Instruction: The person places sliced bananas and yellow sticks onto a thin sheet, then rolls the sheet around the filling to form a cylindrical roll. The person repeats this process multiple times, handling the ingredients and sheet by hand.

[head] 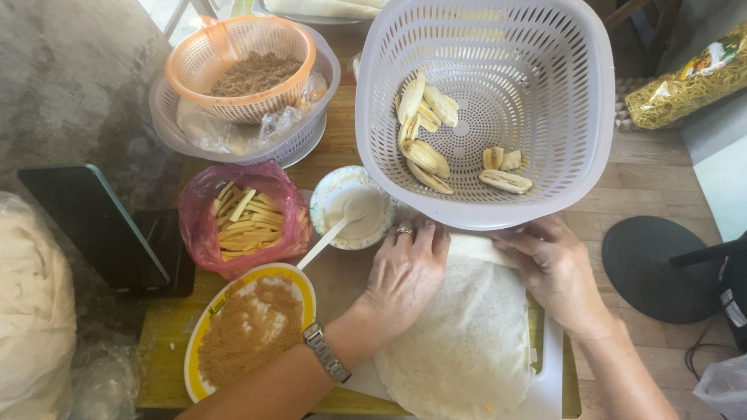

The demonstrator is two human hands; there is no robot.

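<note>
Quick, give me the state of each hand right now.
Left hand: open, pressed flat on the thin white wrapper.
Right hand: fingers curled on the wrapper's folded far edge, nothing else held.

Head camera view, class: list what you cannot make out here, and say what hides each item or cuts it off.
- What lies under the folded far edge of the thin white wrapper: covered by the left hand and right hand.
- Spoon bowl: sunk in white paste in the small bowl.
- Plate of brown sugar: near side crossed by the left forearm.
- White bundle: cut by the left frame edge.
- Under the orange basket: clear plastic, contents unclear.
</note>
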